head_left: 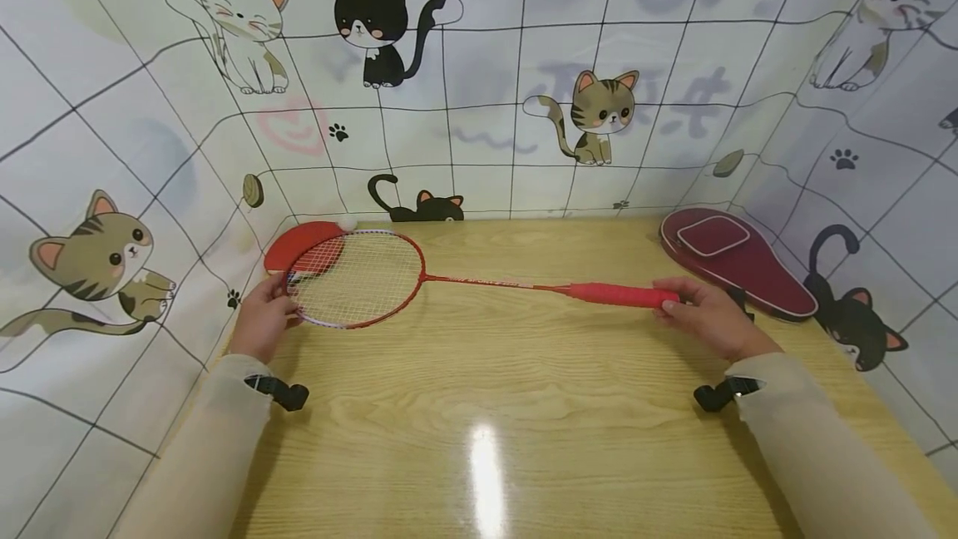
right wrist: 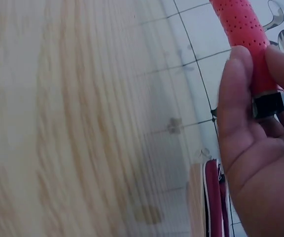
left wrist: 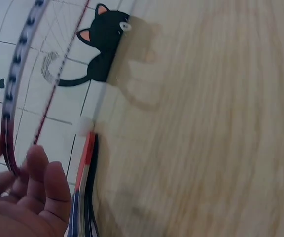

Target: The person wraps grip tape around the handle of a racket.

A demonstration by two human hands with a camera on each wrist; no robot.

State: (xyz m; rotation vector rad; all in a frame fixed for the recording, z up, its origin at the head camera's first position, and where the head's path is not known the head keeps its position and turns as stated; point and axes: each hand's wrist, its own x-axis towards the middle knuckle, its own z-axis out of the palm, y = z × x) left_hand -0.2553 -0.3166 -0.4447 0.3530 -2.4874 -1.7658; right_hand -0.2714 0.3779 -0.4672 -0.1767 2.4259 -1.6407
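Observation:
A badminton racket (head_left: 486, 282) with a red frame and shaft is held level across the table between both hands. My left hand (head_left: 262, 318) pinches the far left of its head, and in the left wrist view the thumb lies against the white-and-red rim (left wrist: 15, 79). At the other end, my right hand (head_left: 707, 314) grips the butt of the red handle (head_left: 621, 294) between thumb and fingers. The right wrist view shows the handle's perforated wrap (right wrist: 243, 24) and its black end cap (right wrist: 270, 104). In both wrist views the racket is raised off the tabletop.
Behind the racket's head lies a red table tennis paddle (head_left: 299, 241), with a small white ball (head_left: 348, 223) beside it. A dark red paddle case (head_left: 763, 277) with white piping rests at the back right. Cat-patterned walls (head_left: 486, 65) enclose the wooden table (head_left: 389, 439) on three sides.

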